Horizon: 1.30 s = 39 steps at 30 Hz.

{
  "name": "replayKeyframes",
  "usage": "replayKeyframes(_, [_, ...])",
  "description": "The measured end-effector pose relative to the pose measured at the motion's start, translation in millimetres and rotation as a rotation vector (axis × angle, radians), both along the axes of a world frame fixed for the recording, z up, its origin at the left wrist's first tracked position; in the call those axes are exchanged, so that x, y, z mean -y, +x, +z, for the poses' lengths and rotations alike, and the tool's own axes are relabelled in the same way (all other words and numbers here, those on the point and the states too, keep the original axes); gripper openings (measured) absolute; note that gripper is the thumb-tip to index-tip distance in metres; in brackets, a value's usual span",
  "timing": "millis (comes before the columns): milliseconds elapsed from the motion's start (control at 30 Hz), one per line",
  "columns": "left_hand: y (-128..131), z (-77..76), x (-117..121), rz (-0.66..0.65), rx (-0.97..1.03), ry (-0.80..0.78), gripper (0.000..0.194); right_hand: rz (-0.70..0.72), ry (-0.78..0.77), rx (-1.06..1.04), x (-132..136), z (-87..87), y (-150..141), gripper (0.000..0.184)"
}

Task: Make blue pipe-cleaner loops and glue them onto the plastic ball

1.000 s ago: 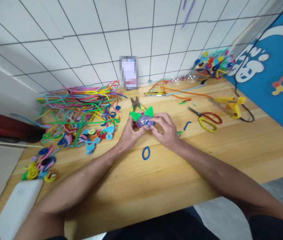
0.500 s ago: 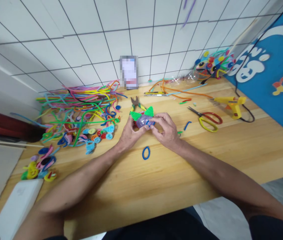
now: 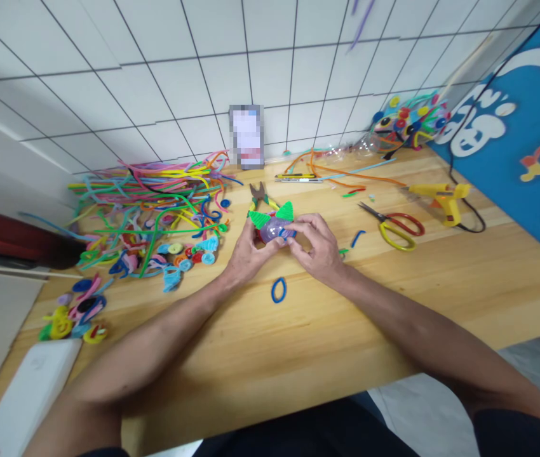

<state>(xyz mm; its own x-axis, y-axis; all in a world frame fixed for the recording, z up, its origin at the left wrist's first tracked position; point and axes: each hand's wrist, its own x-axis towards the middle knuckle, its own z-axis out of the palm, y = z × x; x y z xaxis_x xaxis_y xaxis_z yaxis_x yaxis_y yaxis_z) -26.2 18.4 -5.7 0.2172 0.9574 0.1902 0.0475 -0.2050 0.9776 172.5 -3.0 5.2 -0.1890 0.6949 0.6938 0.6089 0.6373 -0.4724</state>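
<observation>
Between my two hands, above the middle of the table, is a clear, purplish plastic ball (image 3: 274,230) with two green triangular pipe-cleaner ears (image 3: 284,212) on top. My left hand (image 3: 249,252) grips the ball from its left side, thumb along the front. At the ball's right front, my right hand (image 3: 316,246) has its fingertips pressed on a small blue pipe-cleaner piece (image 3: 287,233). Some red shows behind the ball, partly hidden by my left fingers. A blue pipe-cleaner loop (image 3: 278,290) lies on the table just below the hands.
Pliers (image 3: 258,192) lie just beyond the ball. Scissors (image 3: 396,230) and a yellow glue gun (image 3: 446,200) are to the right. Many pipe cleaners (image 3: 155,197) and coiled shapes crowd the left. A phone (image 3: 247,136) leans on the tiled wall; a white box (image 3: 32,387) sits at the near left.
</observation>
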Motion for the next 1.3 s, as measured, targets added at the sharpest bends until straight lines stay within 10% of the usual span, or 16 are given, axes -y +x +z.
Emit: replayKeyframes(1300, [0.3,4.6,2.4,-0.004,-0.015,-0.001,0.054,0.022,0.033,-0.002,1.0,1.4,-0.8,0.027])
